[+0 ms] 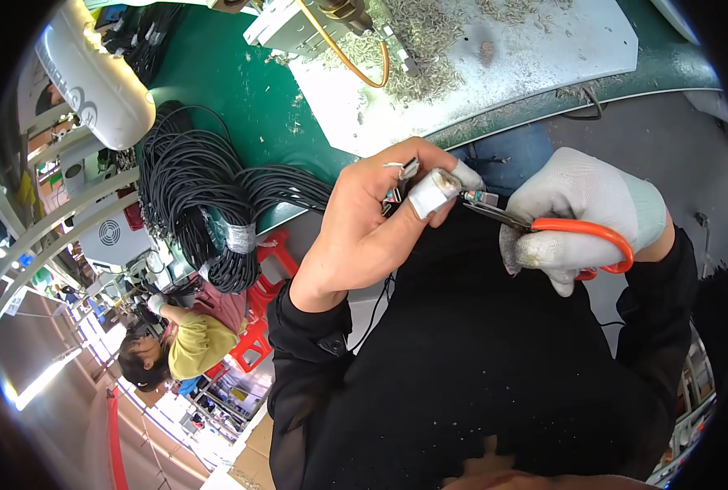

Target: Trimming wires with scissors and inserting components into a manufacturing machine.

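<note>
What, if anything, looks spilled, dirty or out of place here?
Small pale clippings lie strewn across the white board, with specks on the green tabletop, so it looks littered. The white wrap on the left thumb also looks browned at its tip, perhaps soiled.

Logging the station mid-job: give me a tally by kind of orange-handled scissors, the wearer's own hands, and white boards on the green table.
Orange-handled scissors: 1
Wearer's own hands: 2, left hand and right hand
White board on the green table: 1
Total: 4
</note>
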{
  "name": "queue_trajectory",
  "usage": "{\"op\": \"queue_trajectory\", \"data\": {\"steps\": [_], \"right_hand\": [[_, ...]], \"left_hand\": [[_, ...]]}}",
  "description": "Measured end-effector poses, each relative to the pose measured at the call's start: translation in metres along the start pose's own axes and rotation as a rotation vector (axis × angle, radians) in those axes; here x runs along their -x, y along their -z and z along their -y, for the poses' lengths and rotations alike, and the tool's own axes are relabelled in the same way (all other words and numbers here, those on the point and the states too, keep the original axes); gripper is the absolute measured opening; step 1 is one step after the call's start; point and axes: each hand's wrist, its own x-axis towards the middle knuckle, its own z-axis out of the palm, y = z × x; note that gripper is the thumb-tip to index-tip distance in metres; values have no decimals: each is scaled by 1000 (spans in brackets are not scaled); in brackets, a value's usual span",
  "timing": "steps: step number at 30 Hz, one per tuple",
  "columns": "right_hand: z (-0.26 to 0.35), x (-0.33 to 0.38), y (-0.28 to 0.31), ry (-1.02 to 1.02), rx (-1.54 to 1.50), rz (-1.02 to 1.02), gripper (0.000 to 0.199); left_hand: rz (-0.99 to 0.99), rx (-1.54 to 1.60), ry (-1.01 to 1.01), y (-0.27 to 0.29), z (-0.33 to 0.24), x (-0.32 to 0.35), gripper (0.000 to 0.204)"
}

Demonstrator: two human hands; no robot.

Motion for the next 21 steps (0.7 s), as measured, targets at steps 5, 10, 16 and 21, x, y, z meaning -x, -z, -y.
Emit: {"op": "queue_trajectory", "data": {"steps": [5, 10, 16, 21], "right_hand": [[-6, 1, 3, 33, 33, 75, 23], [-7, 10, 1, 34, 87, 7, 20], [-7, 5, -18, 112, -22, -439, 22], [-44, 2, -8, 431, 573, -699, 23]], "left_hand": [[31, -44, -53, -4, -1, 1, 12], [9, -26, -21, -3, -1, 1, 12], [25, 49, 62, -10, -5, 1, 13], [-244, 2, -194, -5, 16, -6, 14]]}}
